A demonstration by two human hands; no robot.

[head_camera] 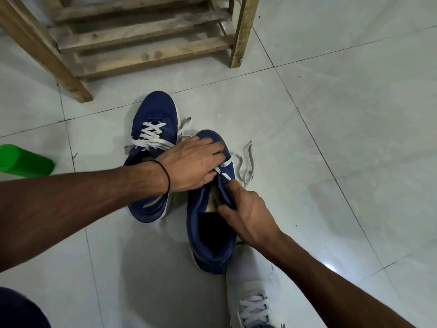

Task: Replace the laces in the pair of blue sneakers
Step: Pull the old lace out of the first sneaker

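Two blue sneakers stand on the tiled floor. The far sneaker (153, 129) is laced with a white lace (151, 136) crossing its eyelets. The near sneaker (208, 233) lies closer to me with its mouth wide and dark. My left hand (194, 164) lies across its toe and tongue area, fingers spread over the blue upper. My right hand (243, 209) pinches the right edge of the shoe's opening by the eyelets. A loose white lace (246, 162) trails from this shoe onto the floor at its right.
A wooden slatted rack (142, 39) stands at the back, its leg (78, 88) near the far sneaker. A green cylinder (23, 160) lies at the left edge. My own foot in a white laced sneaker (253, 301) sits by the near shoe's heel.
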